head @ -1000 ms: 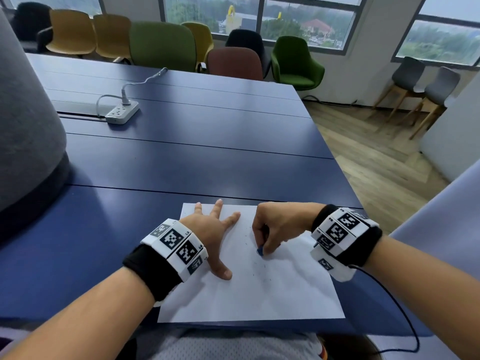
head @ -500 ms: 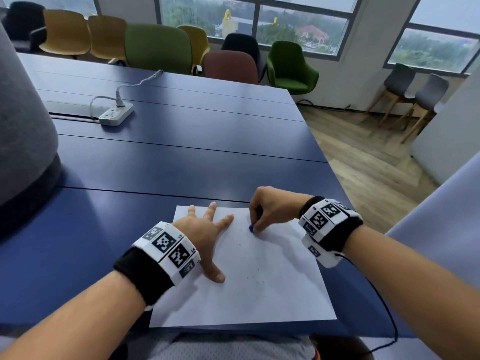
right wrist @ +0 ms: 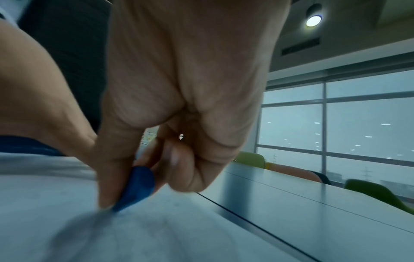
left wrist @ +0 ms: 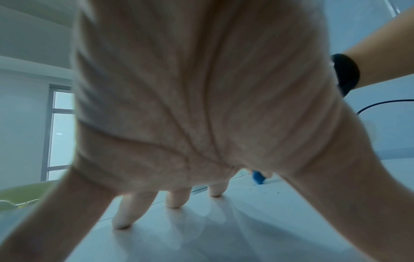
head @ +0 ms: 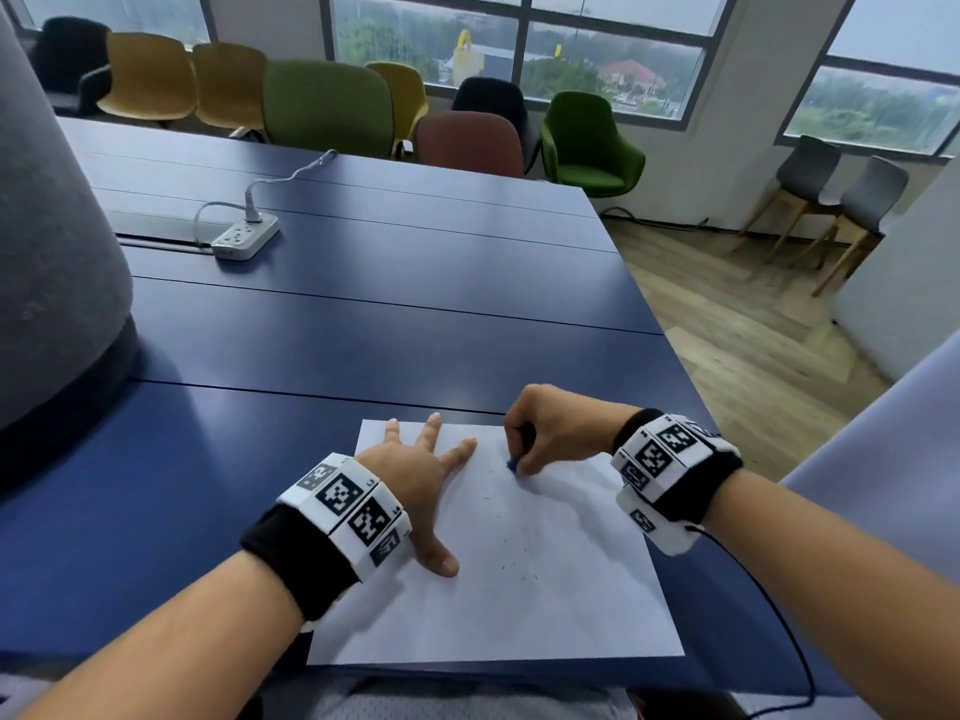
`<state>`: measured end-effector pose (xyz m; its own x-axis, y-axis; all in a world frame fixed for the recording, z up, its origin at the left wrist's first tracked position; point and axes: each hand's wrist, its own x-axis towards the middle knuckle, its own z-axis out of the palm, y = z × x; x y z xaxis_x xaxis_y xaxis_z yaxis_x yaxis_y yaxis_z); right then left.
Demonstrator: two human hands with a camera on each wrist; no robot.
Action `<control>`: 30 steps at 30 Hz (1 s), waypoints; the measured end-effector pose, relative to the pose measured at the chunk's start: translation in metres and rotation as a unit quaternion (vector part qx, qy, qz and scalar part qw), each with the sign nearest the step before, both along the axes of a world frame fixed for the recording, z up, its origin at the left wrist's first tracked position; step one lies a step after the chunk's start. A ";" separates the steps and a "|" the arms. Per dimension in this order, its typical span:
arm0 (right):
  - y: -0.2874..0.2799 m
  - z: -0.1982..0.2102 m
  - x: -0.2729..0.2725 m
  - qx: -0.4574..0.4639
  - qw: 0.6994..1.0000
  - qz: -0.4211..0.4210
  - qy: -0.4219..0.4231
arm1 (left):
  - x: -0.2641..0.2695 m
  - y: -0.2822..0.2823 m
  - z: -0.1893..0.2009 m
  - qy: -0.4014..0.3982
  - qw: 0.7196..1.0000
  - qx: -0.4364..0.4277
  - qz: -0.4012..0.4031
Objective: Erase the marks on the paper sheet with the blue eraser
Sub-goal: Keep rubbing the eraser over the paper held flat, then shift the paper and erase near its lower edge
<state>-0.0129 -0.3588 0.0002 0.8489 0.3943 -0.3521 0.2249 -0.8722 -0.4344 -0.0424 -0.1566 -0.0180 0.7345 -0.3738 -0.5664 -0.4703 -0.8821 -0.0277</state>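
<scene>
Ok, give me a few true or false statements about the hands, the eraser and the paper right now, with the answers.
1. The right hand pinches the eraser. True.
2. The left hand lies flat on the paper with fingers spread. True.
3. The eraser's tip is lifted clear of the paper. False: its tip touches the sheet.
4. The eraser works near the paper's near edge. False: it is near the far edge.
5. Small dark specks lie on the paper. True.
6. The power strip sits on the paper. False: it lies far back on the table.
</scene>
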 end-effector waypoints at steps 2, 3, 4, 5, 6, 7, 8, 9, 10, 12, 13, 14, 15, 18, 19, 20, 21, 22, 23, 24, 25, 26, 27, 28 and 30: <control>0.001 0.004 -0.003 -0.021 0.999 0.030 0.041 | 0.000 0.000 0.000 0.000 1.000 0.001 0.001; -0.001 0.004 -0.001 -0.021 0.999 0.021 0.029 | 0.000 0.000 0.000 0.000 1.000 0.001 0.000; -0.003 0.002 0.002 -0.015 1.000 0.000 0.001 | 0.001 0.000 0.000 -0.001 1.000 0.000 -0.001; -0.005 0.000 0.005 -0.005 0.999 -0.027 -0.036 | 0.001 0.000 0.000 -0.001 1.000 -0.002 -0.002; -0.006 -0.001 0.006 0.006 0.997 -0.047 -0.060 | 0.001 0.000 0.000 -0.001 1.000 -0.003 -0.001; -0.006 -0.002 0.004 0.014 0.996 -0.055 -0.063 | 0.001 0.000 0.000 0.001 1.000 -0.002 0.000; -0.006 -0.002 0.001 0.015 0.998 -0.047 -0.047 | 0.001 0.000 0.000 0.002 1.000 -0.002 0.002; -0.004 0.000 -0.004 0.007 1.000 -0.026 -0.017 | 0.001 0.000 0.000 0.004 1.000 -0.001 0.003; -0.002 0.003 -0.009 -0.007 1.000 -0.001 0.019 | 0.002 0.000 0.000 0.006 1.000 0.000 0.005; -0.001 0.007 -0.011 -0.029 0.998 0.019 0.048 | 0.002 0.000 0.000 0.007 1.000 -0.001 0.006; -0.002 0.007 -0.009 -0.027 0.999 0.009 0.035 | 0.002 0.000 0.000 0.007 1.000 -0.001 0.005; -0.003 0.006 -0.006 -0.023 1.000 -0.008 0.009 | 0.002 0.000 0.000 0.005 1.000 -0.001 0.005; -0.004 0.004 -0.004 -0.018 0.999 -0.024 -0.020 | 0.002 0.000 0.000 0.005 1.000 -0.002 0.005; -0.003 0.002 -0.011 -0.015 1.000 -0.016 -0.010 | 0.002 0.000 0.000 0.005 1.000 0.000 0.007; -0.001 0.004 -0.017 -0.023 0.999 0.009 0.025 | 0.002 0.000 0.000 0.005 1.000 0.001 0.007; 0.000 0.005 -0.020 -0.035 0.997 0.029 0.058 | 0.002 0.000 0.000 0.005 1.000 0.002 0.007; 0.000 0.006 -0.020 -0.044 0.996 0.038 0.074 | 0.002 0.000 0.000 0.006 1.000 0.002 0.007; -0.001 0.006 -0.017 -0.047 0.996 0.033 0.069 | 0.002 0.000 0.000 0.007 1.000 0.002 0.008; -0.004 0.005 -0.013 -0.043 0.998 0.018 0.050 | 0.002 -0.001 0.000 0.007 1.000 0.002 0.007; -0.006 0.004 -0.008 -0.036 0.999 -0.003 0.024 | 0.002 -0.001 0.000 0.006 1.000 0.001 0.007; -0.009 0.003 -0.005 -0.025 0.999 -0.025 0.000 | 0.002 -0.001 0.000 0.004 1.000 0.000 0.006; -0.011 0.001 -0.004 -0.014 0.999 -0.042 -0.014 | 0.002 0.000 0.000 0.004 1.000 0.000 0.006; -0.012 0.000 -0.008 -0.003 0.999 -0.050 -0.019 | 0.002 -0.001 0.000 0.004 1.000 0.001 0.005; -0.012 0.000 -0.013 0.006 0.999 -0.049 -0.018 | 0.001 -0.001 0.002 0.003 1.000 0.001 0.004; -0.011 -0.001 -0.030 0.015 0.999 -0.034 0.004 | 0.000 -0.001 0.003 0.003 1.000 -0.001 0.004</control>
